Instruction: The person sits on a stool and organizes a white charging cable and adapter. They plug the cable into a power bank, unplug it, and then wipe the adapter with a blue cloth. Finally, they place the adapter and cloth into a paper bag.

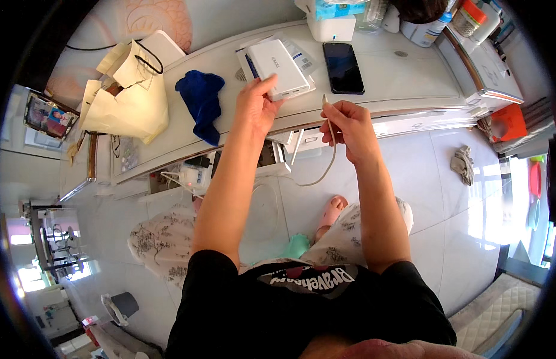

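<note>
My left hand [258,102] grips the near end of a white Romoss power bank [278,65], thumb on top. The end with its ports faces me. Under it lie a flat white box and a clear plastic packet [300,56] with printing. Between thumb and fingers, my right hand [349,128] pinches the plug [325,99] of a white USB cable [330,164]. The plug points up and away from me, to the right of the power bank and apart from it. Beyond my right hand, a black smartphone [344,67] rests on the white cabinet top [403,83].
A dark blue cloth [201,101] and a torn cream paper bag [130,105] stand to the left. Below the cabinet edge, a drawer [278,169] is pulled out near a white charger [190,176] with cables. Bottles and jars [426,31] crowd the back right.
</note>
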{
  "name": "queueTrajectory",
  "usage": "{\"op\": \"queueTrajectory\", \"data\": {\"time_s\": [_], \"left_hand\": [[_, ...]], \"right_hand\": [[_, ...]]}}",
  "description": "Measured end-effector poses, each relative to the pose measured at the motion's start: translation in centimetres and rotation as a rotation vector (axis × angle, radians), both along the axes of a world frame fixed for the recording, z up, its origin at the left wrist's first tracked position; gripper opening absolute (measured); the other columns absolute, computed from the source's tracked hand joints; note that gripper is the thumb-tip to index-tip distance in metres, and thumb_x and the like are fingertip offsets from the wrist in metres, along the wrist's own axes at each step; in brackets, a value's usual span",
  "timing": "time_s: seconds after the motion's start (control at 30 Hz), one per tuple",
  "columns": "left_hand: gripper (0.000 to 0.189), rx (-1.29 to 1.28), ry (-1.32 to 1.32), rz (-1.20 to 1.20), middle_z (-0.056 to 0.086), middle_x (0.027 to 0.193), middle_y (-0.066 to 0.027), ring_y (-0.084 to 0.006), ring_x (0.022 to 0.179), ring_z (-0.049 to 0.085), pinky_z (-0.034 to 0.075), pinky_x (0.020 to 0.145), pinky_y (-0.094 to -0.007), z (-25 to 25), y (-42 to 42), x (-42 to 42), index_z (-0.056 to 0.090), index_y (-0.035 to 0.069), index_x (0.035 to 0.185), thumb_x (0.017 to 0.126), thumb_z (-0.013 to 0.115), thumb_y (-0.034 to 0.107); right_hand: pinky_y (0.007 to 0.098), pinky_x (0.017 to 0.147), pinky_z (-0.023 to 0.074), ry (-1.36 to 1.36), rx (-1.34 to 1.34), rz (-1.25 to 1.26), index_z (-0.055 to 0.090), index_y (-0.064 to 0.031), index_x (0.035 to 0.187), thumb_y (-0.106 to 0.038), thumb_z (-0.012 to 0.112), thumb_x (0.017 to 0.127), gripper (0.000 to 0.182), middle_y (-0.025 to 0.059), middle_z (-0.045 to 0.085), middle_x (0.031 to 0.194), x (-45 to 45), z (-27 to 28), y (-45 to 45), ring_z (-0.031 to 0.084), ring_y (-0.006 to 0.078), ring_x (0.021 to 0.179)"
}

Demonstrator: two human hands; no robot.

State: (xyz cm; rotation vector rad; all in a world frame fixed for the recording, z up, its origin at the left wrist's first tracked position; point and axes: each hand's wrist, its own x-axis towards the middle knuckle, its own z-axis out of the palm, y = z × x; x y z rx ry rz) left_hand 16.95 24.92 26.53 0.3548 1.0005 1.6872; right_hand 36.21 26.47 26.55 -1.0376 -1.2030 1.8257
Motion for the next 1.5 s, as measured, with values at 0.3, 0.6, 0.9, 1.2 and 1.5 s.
{"op": "queueTrajectory", "data": {"time_s": [0.3, 0.6, 0.9, 1.2, 1.5], "left_hand": [[0.028, -0.233, 1.042, 0.043, 0.06, 0.098, -0.0119, -0.0196, 0.091, 0.057, 0.045, 0.077, -0.029, -0.6, -1.1, -0.2, 0.058, 0.001, 0.096, 0.069, 0.066, -0.003], [0.028, 0.037, 1.544, 0.334, 0.057, 0.098, -0.0177, -0.0342, 0.092, 0.056, 0.046, 0.08, -0.0399, -1.2, -4.6, 1.0, 0.059, 0.001, 0.1, 0.072, 0.063, 0.001], [0.055, 0.037, 0.661, -0.208, 0.06, 0.104, -0.0088, -0.0153, 0.098, 0.057, 0.045, 0.081, -0.0277, -2.5, -17.5, 1.5, 0.039, 0.001, 0.127, 0.076, 0.058, -0.003], [0.022, -0.007, 0.605, -0.361, 0.062, 0.078, -0.0055, -0.0114, 0.071, 0.06, 0.045, 0.068, -0.0236, -2.1, -27.4, -0.4, 0.061, -0.003, 0.095, 0.091, 0.052, 0.017], [0.023, -0.129, 0.651, -0.355, 0.06, 0.075, -0.0041, -0.0107, 0.072, 0.059, 0.05, 0.069, -0.0247, -2.0, -33.6, -3.3, 0.061, -0.002, 0.093, 0.091, 0.052, 0.02]], "right_hand": [[0.0228, 0.043, 0.0432, 0.025, 0.044, 0.079, 0.059, 0.0019, 0.081, -0.022, 0.063, 0.084, 0.025, 0.0076, 0.059, 0.062, -1.0, 0.5, -1.0, 0.053, 0.0121, 0.046], [0.0226, 0.043, 0.0427, -0.014, 0.099, 0.194, 0.059, -0.0002, 0.08, -0.023, 0.062, 0.085, 0.024, 0.0073, 0.059, 0.063, -2.7, 0.1, -2.4, 0.055, 0.0123, 0.049], [0.0252, 0.049, 0.0474, 0.049, 0.148, 0.343, 0.055, -0.0037, 0.084, -0.021, 0.059, 0.088, 0.018, 0.0063, 0.06, 0.068, -6.9, 2.2, -7.6, 0.059, 0.0141, 0.056], [0.025, 0.053, 0.0503, 0.073, 0.123, 0.437, 0.055, -0.0049, 0.083, -0.024, 0.063, 0.085, 0.021, 0.0082, 0.063, 0.076, -8.7, 0.9, -14.9, 0.061, 0.0136, 0.062], [0.0264, 0.052, 0.0507, -0.251, 0.145, 0.549, 0.057, -0.0061, 0.082, -0.035, 0.061, 0.086, 0.029, 0.0067, 0.062, 0.075, -10.1, 2.4, -18.8, 0.06, 0.014, 0.06]]}}
